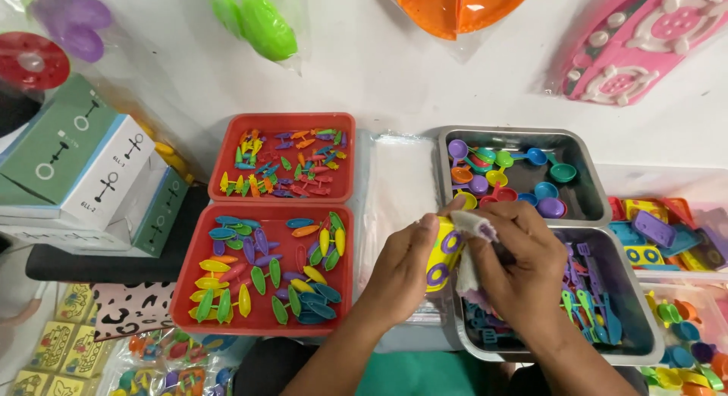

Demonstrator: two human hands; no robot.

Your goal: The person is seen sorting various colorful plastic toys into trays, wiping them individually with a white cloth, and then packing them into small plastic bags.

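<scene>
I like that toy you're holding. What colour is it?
The small plastic toy is yellow with purple rings, seen best in the head view.

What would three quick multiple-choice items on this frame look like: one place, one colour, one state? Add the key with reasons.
1. Where is the metal tray of small coloured plastic spoons?
A. Behind the metal tray of blue and green plastic pieces
B. Left of the red trays
C. On the stacked boxes

2. What colour is the small plastic toy block in the left hand?
A. Red with white dots
B. Yellow with purple rings
C. Plain blue

3. What is the right hand doing?
A. Resting flat, empty
B. Gripping a spoon
C. Pressing a white cloth to the block

Key: 1 A, the spoon tray lies farther from the person; 2 B, rings show on yellow; 3 C, fingers bunch the cloth against it.
</scene>
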